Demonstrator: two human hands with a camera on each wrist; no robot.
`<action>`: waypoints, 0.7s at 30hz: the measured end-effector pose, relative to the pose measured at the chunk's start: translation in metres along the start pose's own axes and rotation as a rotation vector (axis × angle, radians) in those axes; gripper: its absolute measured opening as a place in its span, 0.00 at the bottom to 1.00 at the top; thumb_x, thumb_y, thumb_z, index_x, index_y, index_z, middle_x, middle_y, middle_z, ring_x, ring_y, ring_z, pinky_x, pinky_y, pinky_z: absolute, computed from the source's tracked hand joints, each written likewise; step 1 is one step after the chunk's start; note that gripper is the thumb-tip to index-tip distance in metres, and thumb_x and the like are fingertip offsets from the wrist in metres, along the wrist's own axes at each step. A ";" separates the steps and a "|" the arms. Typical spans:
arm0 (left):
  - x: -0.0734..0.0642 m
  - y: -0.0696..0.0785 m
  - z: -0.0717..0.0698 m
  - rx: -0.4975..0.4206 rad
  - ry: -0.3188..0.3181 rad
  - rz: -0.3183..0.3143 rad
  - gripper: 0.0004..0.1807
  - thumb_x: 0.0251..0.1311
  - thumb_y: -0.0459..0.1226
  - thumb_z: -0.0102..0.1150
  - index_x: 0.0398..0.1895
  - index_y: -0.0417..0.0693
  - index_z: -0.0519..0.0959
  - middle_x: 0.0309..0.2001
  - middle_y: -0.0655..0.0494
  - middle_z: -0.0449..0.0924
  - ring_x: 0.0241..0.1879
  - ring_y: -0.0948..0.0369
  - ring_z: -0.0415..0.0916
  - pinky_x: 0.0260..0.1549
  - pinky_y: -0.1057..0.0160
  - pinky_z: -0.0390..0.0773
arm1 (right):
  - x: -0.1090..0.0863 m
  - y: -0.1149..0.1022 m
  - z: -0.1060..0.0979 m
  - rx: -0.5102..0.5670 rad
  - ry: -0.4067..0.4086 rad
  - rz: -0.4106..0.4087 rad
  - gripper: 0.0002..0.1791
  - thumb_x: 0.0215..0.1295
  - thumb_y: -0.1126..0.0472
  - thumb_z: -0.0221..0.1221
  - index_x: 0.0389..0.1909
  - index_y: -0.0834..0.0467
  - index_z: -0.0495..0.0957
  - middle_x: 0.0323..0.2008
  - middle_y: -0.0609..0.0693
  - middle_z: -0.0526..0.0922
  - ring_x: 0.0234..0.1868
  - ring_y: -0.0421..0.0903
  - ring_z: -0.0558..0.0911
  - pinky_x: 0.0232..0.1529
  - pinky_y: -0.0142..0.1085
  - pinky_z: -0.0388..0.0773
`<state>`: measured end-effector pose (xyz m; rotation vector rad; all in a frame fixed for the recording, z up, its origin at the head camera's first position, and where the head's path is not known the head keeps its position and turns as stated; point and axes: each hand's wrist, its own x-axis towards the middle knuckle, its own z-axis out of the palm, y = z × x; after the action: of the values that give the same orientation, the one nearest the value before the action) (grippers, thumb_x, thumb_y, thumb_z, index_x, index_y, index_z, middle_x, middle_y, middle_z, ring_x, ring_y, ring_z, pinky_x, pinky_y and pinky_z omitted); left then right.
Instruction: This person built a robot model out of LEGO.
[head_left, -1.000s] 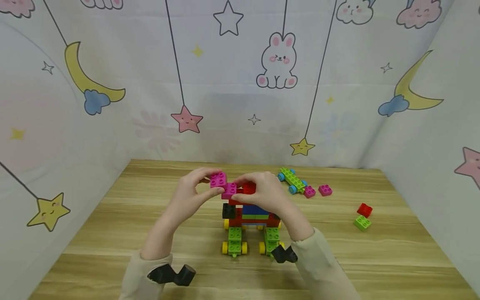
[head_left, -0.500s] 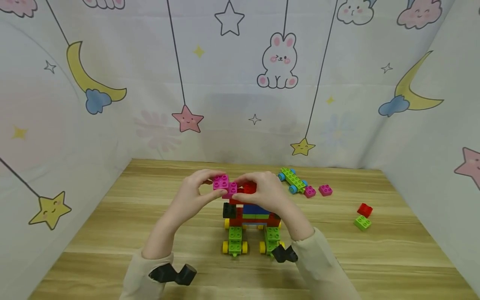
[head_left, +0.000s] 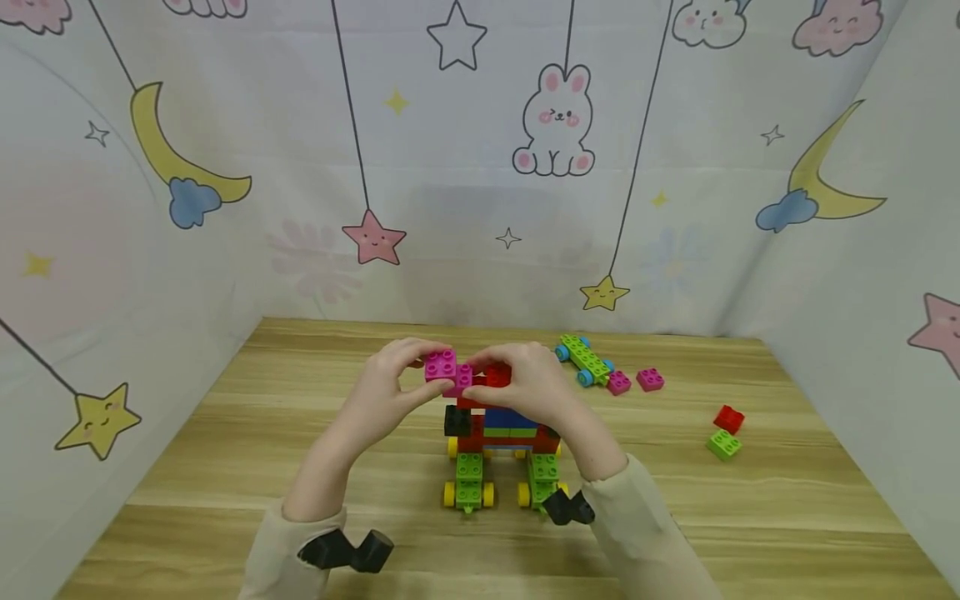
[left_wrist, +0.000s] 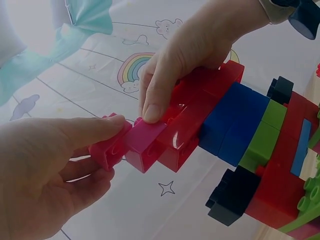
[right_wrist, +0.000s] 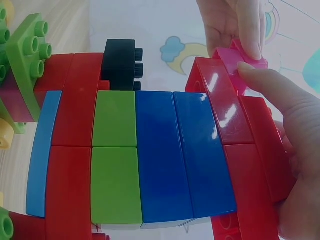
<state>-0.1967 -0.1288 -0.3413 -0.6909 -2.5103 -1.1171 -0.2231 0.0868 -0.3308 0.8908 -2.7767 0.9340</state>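
A wheeled toy of building bricks stands mid-table in the head view, with blue bricks (right_wrist: 160,155) and green bricks (left_wrist: 261,144) in its middle. Red bricks (left_wrist: 200,107) lie along its top. At the top's left end a pink brick (head_left: 463,379) is pinched by my right hand (head_left: 534,385), whose palm side covers part of the red bricks. My left hand (head_left: 381,390) pinches another pink brick (head_left: 440,365) between thumb and fingers. This one sits slightly higher and overlaps the first; whether their studs are joined I cannot tell.
Behind the toy to the right lie a green wheeled base (head_left: 585,360) with blue wheels and two loose pink bricks (head_left: 650,379). Farther right are a red brick (head_left: 729,419) and a green brick (head_left: 724,444). A printed cloth (head_left: 465,208) encloses the table (head_left: 300,367).
My left hand has shifted slightly right and down with its pink brick, bringing it closer over the other one. The right hand keeps its place.
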 end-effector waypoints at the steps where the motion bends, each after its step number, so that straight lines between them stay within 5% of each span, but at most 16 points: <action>1: 0.000 0.000 0.000 0.002 -0.001 0.000 0.21 0.57 0.38 0.68 0.54 0.42 0.80 0.51 0.48 0.82 0.53 0.50 0.76 0.50 0.47 0.79 | 0.000 0.000 0.000 0.000 -0.001 0.002 0.22 0.58 0.46 0.68 0.50 0.53 0.84 0.45 0.46 0.87 0.43 0.44 0.83 0.44 0.37 0.80; 21: 0.011 0.001 -0.012 0.022 -0.115 0.030 0.18 0.58 0.38 0.68 0.51 0.41 0.82 0.49 0.48 0.83 0.49 0.51 0.77 0.49 0.48 0.78 | 0.000 -0.001 0.000 -0.021 0.011 -0.031 0.21 0.59 0.47 0.68 0.50 0.54 0.84 0.43 0.47 0.88 0.38 0.42 0.82 0.39 0.33 0.77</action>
<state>-0.2046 -0.1336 -0.3274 -0.8053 -2.5942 -1.0667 -0.2225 0.0869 -0.3304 0.9201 -2.7496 0.9001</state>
